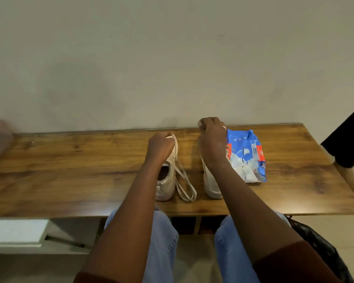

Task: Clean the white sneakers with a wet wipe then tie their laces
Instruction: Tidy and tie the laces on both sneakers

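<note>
2 white sneakers sit side by side on the wooden table [70, 164], wipes pack [246, 156] just right. Left hand [160, 147] pinches the left sneaker [168, 180] at its toe; right hand [212, 144] curls over the right sneaker [212, 184], fingertips pinched, contents unclear. Loose laces [184, 180] trail free: keep both ends taut and even for tying.

Two white sneakers stand side by side on the table, heels toward the viewer; the left sneaker [166, 183] shows its open collar, its laces [184, 183] trailing loose beside it; the right sneaker [211, 184] touches the blue wet-wipe pack [247, 156], crumpled, lying flat.
</note>
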